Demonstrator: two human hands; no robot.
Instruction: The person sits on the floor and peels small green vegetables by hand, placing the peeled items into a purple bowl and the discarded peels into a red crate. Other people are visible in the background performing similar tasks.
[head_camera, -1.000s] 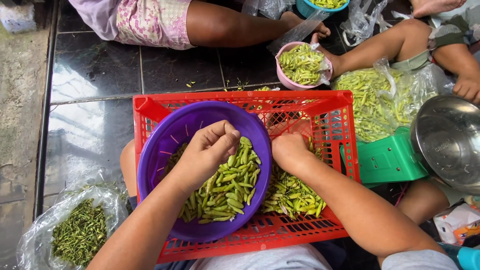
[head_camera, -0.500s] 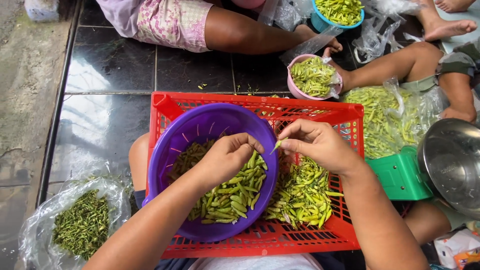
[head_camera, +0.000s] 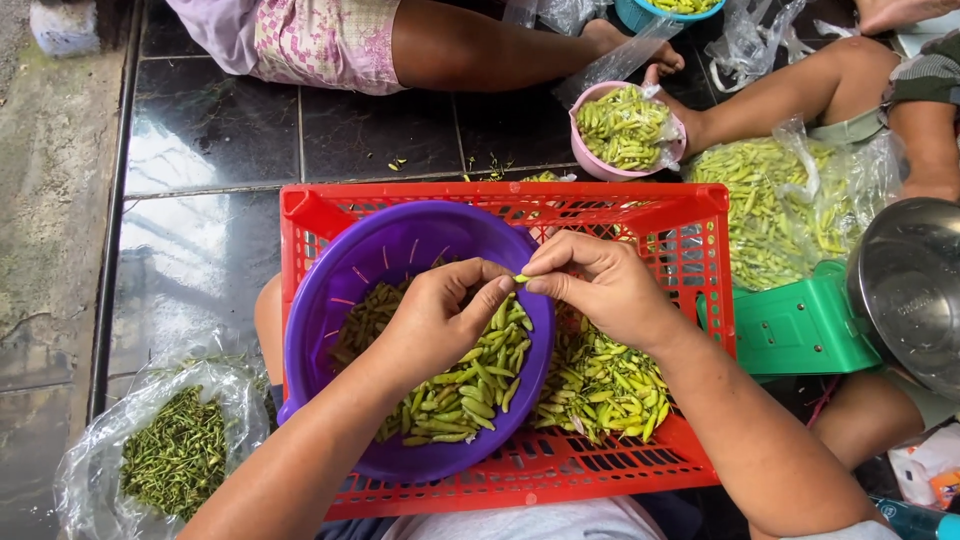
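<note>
Nearest us, our two forearms reach up from the bottom edge over a red plastic crate (head_camera: 310, 215) resting across our lap. Inside it, on the left, sits a purple slotted colander (head_camera: 400, 245) partly filled with green chilies (head_camera: 470, 375); to its right a loose heap of chilies with stems (head_camera: 600, 385) lies on the crate floor. Our left hand (head_camera: 440, 320) is over the colander, fingers curled narrow, thumb and forefinger pinching one end of a single small green chili (head_camera: 521, 279). Our right hand (head_camera: 600, 285) meets it from the right, also pinched tight on the same chili, so the pod is held between both hands above the colander's right rim. At lower left, on the dark tiled floor (head_camera: 200, 150), a clear plastic bag (head_camera: 90, 460) holds a pile of plucked green stems (head_camera: 175, 455). To the right of the crate stands a green weighing scale (head_camera: 800, 330) with a steel pan (head_camera: 910, 290). Farther off, a pink bowl (head_camera: 590, 160) of chilies sits beyond the crate, and a large plastic bag of chilies (head_camera: 780, 210) lies beside it. Other people's bare legs (head_camera: 470, 45) border the far side.
</note>
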